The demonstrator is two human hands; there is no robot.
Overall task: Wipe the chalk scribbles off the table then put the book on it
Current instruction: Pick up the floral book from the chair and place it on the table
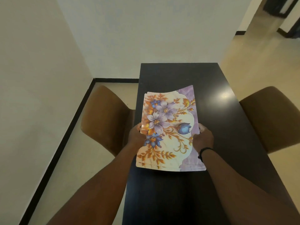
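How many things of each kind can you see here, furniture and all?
Tables: 1, a black table
Chairs: 2, a brown chair on the left and a brown chair on the right
Books: 1, a flowered book gripped by the left hand and the right hand
Total: 4

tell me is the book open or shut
Shut: the floral front cover of the book faces up with no pages showing, held at its side edges by the left hand and right hand.

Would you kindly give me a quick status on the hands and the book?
Left hand and right hand grip the book by its side edges. Book over the dark table. No chalk marks visible. Nothing in the way.
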